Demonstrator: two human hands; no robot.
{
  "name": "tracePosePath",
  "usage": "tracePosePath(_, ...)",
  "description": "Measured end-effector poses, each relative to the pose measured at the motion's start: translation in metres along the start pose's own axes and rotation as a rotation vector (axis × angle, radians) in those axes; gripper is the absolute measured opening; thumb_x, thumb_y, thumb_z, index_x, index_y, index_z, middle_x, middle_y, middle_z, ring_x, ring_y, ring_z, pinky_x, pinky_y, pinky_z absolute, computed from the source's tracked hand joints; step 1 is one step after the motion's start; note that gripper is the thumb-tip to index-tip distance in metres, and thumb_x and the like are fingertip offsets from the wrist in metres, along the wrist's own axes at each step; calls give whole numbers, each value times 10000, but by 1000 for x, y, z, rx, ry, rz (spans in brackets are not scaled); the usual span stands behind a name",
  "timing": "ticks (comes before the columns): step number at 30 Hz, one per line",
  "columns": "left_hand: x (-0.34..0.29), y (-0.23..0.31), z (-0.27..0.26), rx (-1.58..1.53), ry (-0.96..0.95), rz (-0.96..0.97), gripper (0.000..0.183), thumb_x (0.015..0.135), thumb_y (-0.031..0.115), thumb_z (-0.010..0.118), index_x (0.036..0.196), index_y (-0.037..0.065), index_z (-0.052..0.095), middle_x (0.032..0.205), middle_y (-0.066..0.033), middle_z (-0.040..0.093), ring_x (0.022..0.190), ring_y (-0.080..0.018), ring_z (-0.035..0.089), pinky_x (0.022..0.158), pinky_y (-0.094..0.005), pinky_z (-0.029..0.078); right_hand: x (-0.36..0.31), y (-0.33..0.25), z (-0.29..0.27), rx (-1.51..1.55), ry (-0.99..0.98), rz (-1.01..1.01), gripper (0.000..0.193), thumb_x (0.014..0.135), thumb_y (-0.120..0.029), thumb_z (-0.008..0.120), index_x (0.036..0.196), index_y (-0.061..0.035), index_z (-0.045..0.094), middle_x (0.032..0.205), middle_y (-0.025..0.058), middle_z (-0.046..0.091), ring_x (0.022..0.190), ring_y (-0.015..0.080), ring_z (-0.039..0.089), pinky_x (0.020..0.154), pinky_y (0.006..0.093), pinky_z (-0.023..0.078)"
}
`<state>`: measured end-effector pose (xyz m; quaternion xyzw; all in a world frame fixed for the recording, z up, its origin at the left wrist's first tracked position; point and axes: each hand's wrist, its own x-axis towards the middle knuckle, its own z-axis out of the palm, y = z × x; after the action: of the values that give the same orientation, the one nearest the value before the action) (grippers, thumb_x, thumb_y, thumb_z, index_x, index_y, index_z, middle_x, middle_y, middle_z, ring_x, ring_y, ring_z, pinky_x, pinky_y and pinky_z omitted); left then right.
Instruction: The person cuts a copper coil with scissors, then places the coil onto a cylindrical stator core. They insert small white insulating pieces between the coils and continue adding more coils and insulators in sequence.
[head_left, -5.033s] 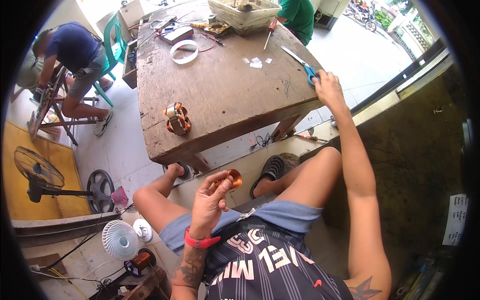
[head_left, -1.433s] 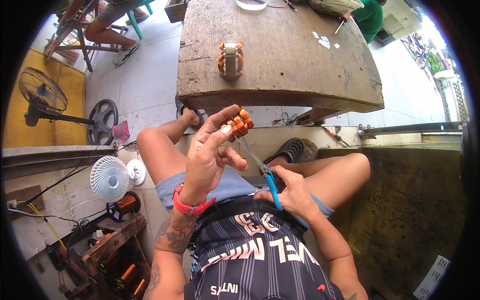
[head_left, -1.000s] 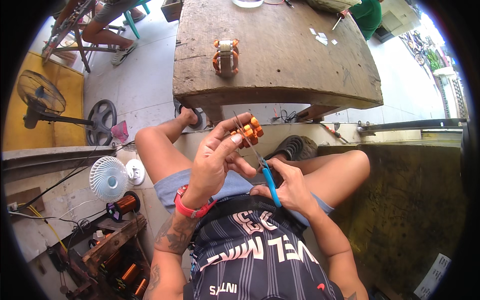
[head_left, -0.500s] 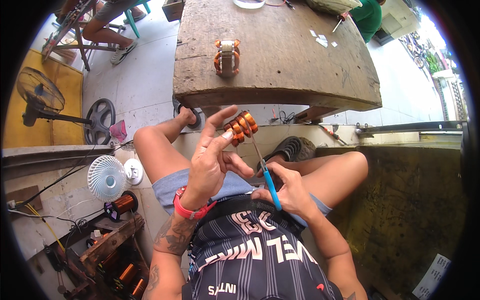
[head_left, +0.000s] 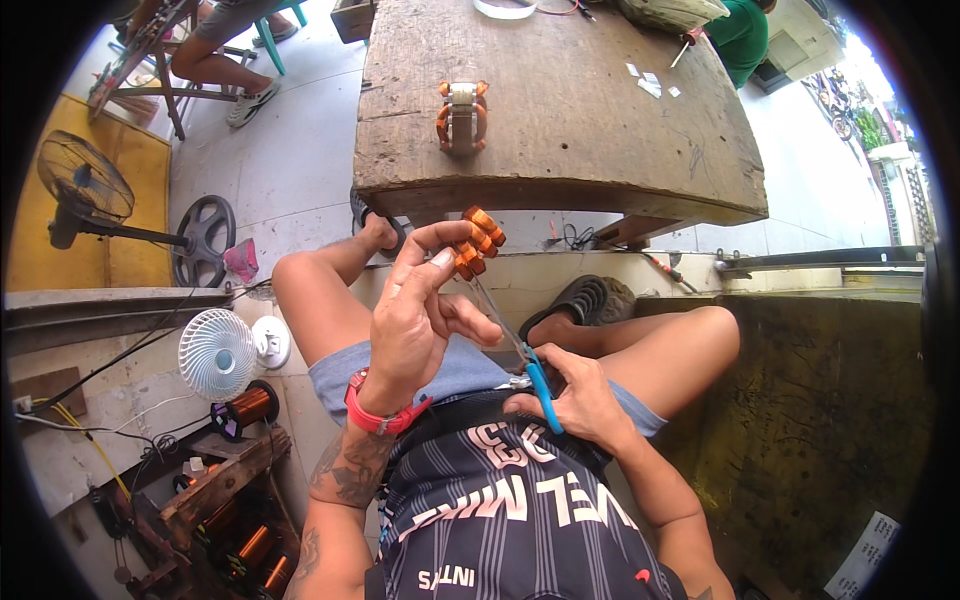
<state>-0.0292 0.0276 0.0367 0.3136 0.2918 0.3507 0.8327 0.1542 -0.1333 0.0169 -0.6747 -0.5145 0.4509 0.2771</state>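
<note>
One cluster of copper coils (head_left: 485,232) stands in the air over our lap, below the near edge of the wooden table (head_left: 610,130) in the view. Our left hand (head_left: 408,308) pinches it between thumb and index finger, the other fingers loosely curled. Our right hand (head_left: 585,400) wraps around the blue handles of the scissors (head_left: 541,387), whose narrow blades reach toward the coils' underside; we cannot tell whether they touch.

We judge the cluster light and slightly springy, its smooth wire likely slippery and its coating easily nicked by an edge. We would grip it across the wound bundles, firmly but without crushing the loops. The scissors should feel stiff and sure, best held by the handles.

Counting, we have one pair of scissors and one cluster, its overlapping loops too bunched to number. On the table stand one copper-wound stator (head_left: 462,122) and at least three white scraps (head_left: 650,86). To our left are two fans, one dark (head_left: 76,195) and one white (head_left: 217,355), and at least three wire spools (head_left: 252,406).
</note>
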Motion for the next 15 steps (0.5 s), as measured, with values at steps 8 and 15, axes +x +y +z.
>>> tracePosePath(8, 0, -2, -4, 14, -30, -56, 457, 1086, 198, 381, 1492, -11, 395, 1363, -279, 598, 680, -328, 773, 629, -398, 679, 3, -1, -1, -46, 23, -33, 699, 751, -529, 940, 1134, 1, 693, 801, 146, 682, 695, 256, 663, 679, 377, 538)
tracePosePath(15, -3, -5, -1, 76, -124, -176, 440, 1106, 243, 442, 1473, 1, 431, 1365, -249, 593, 721, -303, 782, 666, -381, 683, 11, -7, -4, -1, 52, -101, 694, 768, -528, 934, 1134, 11, 693, 785, 144, 672, 672, 242, 632, 662, 369, 523)
